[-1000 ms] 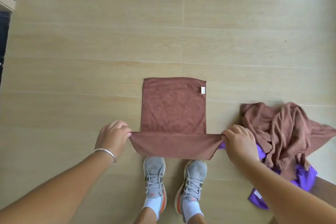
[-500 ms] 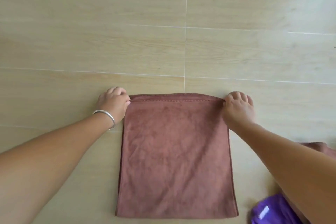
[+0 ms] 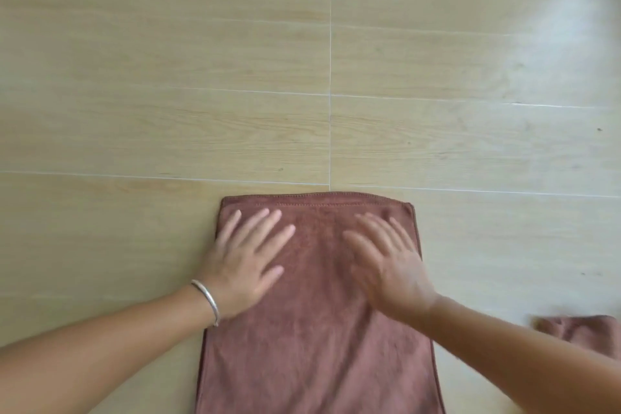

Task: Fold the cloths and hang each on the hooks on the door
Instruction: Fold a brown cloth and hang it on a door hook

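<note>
a: head view, looking down. brown microfibre cloth point(image 3: 316, 329) lies flat on the wood-look tile floor point(image 3: 168, 111), doubled over, its far stitched edge running just below a grout line point(image 3: 330, 77). near end runs out of the bottom of the frame.

b: hands?

a: both on the cloth's far half, palms down. left hand point(image 3: 247, 257) sits by the cloth's left edge, fingers straight and spread apart, tips short of the stitched hem. right hand point(image 3: 386, 255) sits toward the right edge, fingers also straight and fanned, somewhat blurred. neither pinches or curls round the fabric; they lie flat on it.

b: anything on the wrists?

a: silver bangle point(image 3: 207, 301) on the left wrist. bare forearms come in from both lower corners.

b: labels, writing?

a: none readable on the cloth's upper face. two rows of stitching along the far hem, that's all.

b: other cloths?

a: a second brown cloth point(image 3: 578, 331) shows at the lower right, well apart from the first, partly hidden behind the right forearm; can't tell whether it is folded or bunched.

b: floor?

a: pale planks, a bright glare patch point(image 3: 571, 27) at upper right, a few dark specks.
</note>
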Motion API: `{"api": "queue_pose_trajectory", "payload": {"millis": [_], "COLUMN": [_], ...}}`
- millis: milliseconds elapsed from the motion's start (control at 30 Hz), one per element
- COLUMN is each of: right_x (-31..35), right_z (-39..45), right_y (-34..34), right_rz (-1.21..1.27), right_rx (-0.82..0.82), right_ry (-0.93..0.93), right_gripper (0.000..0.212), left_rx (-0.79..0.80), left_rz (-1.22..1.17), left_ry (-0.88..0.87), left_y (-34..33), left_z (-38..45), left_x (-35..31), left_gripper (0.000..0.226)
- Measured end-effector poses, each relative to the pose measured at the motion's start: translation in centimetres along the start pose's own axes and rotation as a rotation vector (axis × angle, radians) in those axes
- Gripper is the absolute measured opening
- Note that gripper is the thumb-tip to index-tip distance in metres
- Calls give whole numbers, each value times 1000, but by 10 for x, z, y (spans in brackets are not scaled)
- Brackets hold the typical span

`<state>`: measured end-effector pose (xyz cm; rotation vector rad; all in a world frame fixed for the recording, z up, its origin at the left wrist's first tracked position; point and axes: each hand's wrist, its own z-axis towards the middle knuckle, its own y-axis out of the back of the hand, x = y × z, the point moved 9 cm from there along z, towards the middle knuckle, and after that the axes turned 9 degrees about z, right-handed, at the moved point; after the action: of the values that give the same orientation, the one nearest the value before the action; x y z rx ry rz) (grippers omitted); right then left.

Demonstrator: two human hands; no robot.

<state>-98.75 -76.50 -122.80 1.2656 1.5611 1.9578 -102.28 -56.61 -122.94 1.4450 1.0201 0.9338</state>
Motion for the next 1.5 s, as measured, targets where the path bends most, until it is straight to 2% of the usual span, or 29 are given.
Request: {"api": "queue_pose_trajectory", "payload": {"millis": [67,167,367,533,633,733,833,933,1000,1133,1233,1367,1500], "right_x": [15,8,-15,-34,-31,-5,17,19,19,21,28,39,38], "right_z": [-26,-40,17,81,95,60,-19,-80,-94,-99,-104,-99,-92], "right_y": [-32,-56,-47,-34,-29,-21,-45,-66,-67,-57,-53,-44,-23], "right_rz": [-49,-147,-203,-310,-323,-162,-82,-133,-128,-93,-150,-241,-303], "right_rx": [148,248,274,308,316,210,285,363,353,228,189,279,464], "right_ry": [30,43,-16,-107,-100,37,254,387,410,359,301,231,-61], "right_gripper": [60,70,70,72,71,70,73,73,66,45,39,53,53], "left_rx": [84,123,127,228,224,100,62,80,73,3,-20,54,294], "left_rz": [-7,37,109,183,128,54,88,129,99,-11,-56,-57,-115], "left_ry": [-13,-2,-31,44,86,-75,-299,-391,-416,-337,-270,-237,-7], "left_y": [-24,-47,-53,-49,-41,-31,-41,-56,-55,-40,-31,-19,-10], "left_z": [-21,-32,25,85,91,55,-15,-72,-88,-98,-105,-102,-104], "left_x": [-28,-33,11,56,53,13,-23,-31,-30,-22,-18,-19,4], "left_gripper": [71,76,75,74,76,75,78,78,70,42,37,34,39]}}
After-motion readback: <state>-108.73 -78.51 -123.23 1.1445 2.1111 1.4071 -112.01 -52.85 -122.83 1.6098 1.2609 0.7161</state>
